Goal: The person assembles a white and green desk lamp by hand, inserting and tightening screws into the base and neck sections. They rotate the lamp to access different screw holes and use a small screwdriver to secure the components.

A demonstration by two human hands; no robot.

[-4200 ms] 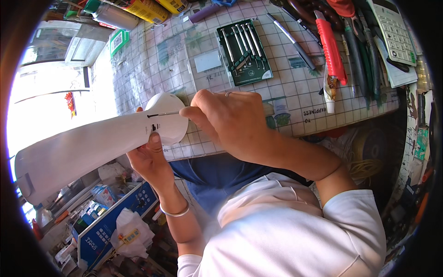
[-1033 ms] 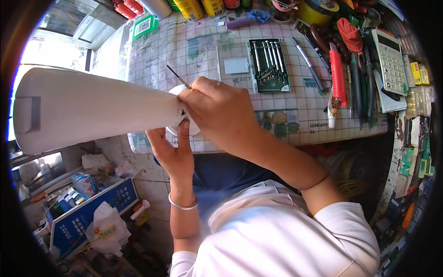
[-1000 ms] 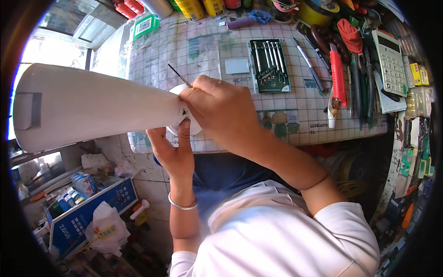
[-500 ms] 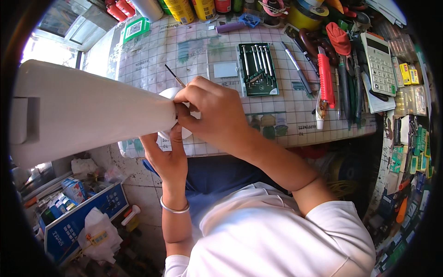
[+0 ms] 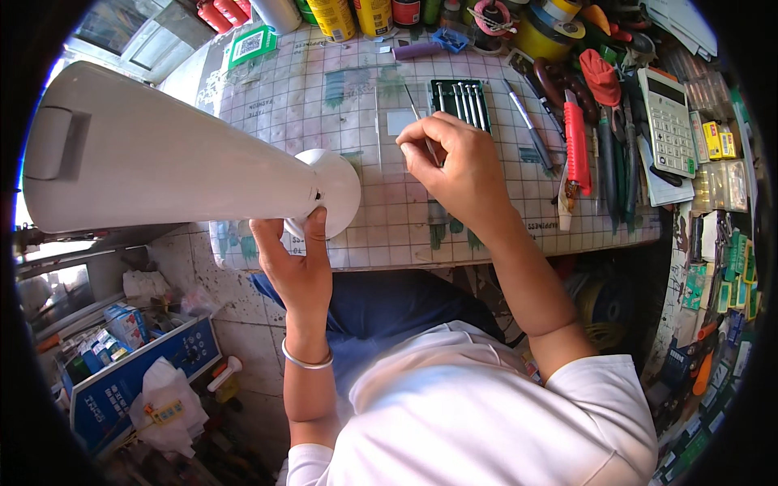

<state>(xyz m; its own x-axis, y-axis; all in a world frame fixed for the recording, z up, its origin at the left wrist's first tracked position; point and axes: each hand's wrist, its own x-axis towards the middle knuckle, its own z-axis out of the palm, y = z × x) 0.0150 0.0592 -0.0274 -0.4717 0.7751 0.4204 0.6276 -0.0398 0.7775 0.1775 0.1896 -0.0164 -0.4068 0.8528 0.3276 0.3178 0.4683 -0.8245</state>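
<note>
Head view: left hand (image 5: 296, 263) clasps the white device (image 5: 186, 154), I'd guess steadying it; at its two o'clock, curled right hand (image 5: 460, 162) pinches a screwdriver (image 5: 412, 100).

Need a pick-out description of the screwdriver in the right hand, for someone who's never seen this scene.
On the grid-patterned table, find the green case of pale screwdrivers. In this view, the right hand covers its near end, pinching a thin screwdriver whose dark shaft rises left of the case. Unlike the cased ones, it is gripped in a hand.
</note>
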